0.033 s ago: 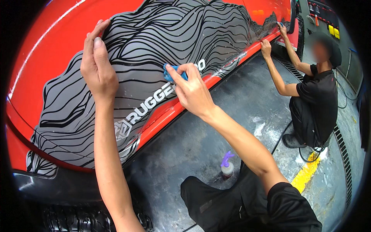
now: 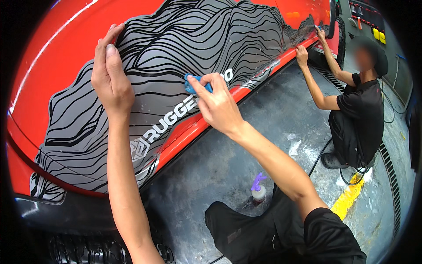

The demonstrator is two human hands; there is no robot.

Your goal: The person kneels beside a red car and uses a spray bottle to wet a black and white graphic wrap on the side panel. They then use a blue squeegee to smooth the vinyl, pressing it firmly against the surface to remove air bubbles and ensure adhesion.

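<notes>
Head view: a glossy red car panel carries a smooth grey vinyl decal patterned with wavy black contour lines. Left hand lies open, flat fingers pressing the decal. Right hand pinches a small blue squeegee against the decal's lower part. Below, a purple-topped spray bottle stands on rough grey concrete floor. Another person crouches farther along the panel.

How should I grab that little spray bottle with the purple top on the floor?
Grip the spray bottle around its pale round body, just under the purple trigger head, coming from above. It stands upright on the floor by the person's knee, and its top sticks out sideways, so the narrow body suits a wrap grip best.
</notes>
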